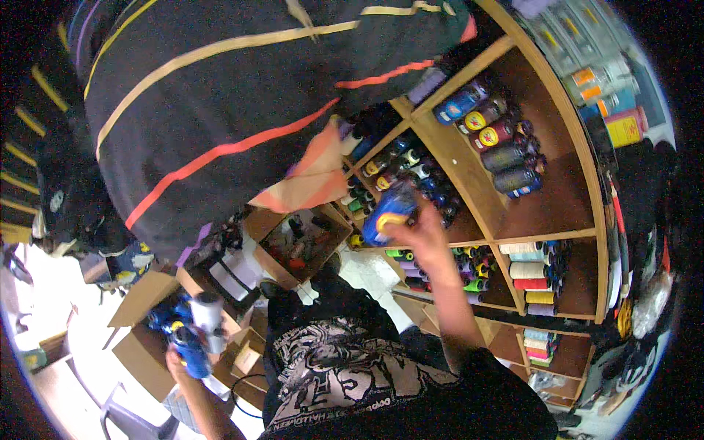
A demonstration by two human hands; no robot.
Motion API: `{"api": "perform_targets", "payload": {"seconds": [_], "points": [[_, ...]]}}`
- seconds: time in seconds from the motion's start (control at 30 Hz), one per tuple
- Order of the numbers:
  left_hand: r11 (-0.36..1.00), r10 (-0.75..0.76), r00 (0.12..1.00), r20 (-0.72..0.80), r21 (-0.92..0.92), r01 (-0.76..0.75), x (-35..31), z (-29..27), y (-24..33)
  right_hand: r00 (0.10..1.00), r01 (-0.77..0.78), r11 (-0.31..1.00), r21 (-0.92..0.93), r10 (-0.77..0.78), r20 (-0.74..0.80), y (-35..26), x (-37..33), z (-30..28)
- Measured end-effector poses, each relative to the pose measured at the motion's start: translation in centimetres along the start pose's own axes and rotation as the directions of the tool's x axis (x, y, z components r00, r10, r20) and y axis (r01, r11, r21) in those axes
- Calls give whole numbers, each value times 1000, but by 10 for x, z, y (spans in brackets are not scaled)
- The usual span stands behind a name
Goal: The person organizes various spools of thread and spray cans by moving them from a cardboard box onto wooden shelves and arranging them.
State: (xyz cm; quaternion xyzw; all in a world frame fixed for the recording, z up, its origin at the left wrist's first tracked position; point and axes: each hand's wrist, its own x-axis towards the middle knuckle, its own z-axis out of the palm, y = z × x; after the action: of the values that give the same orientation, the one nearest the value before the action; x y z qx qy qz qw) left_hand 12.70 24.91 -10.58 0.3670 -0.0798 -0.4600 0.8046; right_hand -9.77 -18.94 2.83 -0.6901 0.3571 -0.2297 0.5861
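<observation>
My right hand is closed round a dark blue spool of thread with a yellow label, in front of the wooden shelves. My left hand grips another blue spool of thread at the lower left. Beside that spool, a whitish-grey spool stands out against an open cardboard box. More blue spools lie in that box. Both hands are slightly blurred, and the fingertips are partly hidden behind the spools.
A wooden shelf unit on the right holds several rows of spools, including dark spools and pale ones. Dark striped cloth hangs across the upper left. Below it are an open box of odds and ends and a grey chair.
</observation>
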Motion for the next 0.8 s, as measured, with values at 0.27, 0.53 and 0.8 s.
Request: {"api": "perform_targets", "payload": {"seconds": [0.27,0.53,0.8], "points": [[896,-338,910,-240,213,389,80,130,-83,693,61,886,-460,-369,-619,-38,82,-120],[877,-470,857,211,6,480,126,168,-135,626,-79,783,-616,-442,-642,-22,131,-130],[900,-431,835,341,99,424,142,228,-112,566,-143,741,-656,-483,-668,15,131,-129]]}}
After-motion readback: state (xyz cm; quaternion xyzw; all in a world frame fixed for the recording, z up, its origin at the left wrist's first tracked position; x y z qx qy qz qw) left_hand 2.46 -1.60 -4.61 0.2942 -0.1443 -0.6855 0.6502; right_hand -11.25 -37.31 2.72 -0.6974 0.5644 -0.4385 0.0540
